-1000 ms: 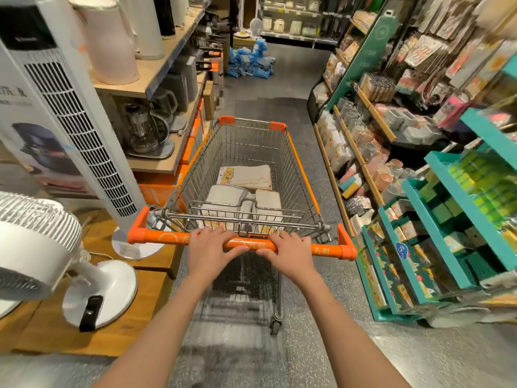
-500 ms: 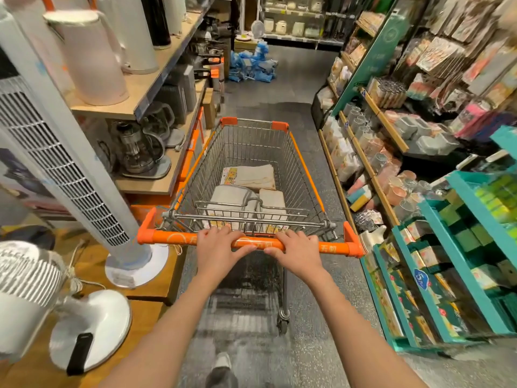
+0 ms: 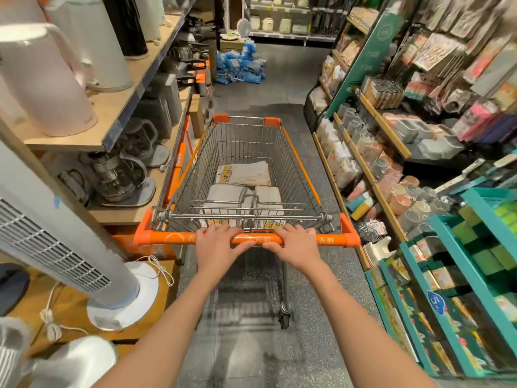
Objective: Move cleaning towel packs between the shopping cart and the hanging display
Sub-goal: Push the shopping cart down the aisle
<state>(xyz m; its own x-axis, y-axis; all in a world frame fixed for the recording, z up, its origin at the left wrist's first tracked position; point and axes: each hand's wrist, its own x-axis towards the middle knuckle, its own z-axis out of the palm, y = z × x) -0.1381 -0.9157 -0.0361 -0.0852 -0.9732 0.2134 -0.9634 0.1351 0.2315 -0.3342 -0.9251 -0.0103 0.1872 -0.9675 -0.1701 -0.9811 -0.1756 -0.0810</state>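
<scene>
Narrow aisle floor (image 3: 282,79) ahead, both hands on cart handle (image 3: 179,238).

The shopping cart (image 3: 246,175) has rolled forward — tower fan (image 3: 56,242) now alongside

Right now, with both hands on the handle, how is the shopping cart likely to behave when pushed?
The shopping cart probably rolls easily: it rides on casters and holds only a few flat towel packs. It seems unlikely to tip, the load lying low. The left hand and right hand grip centrally, so steering may feel loose.
</scene>
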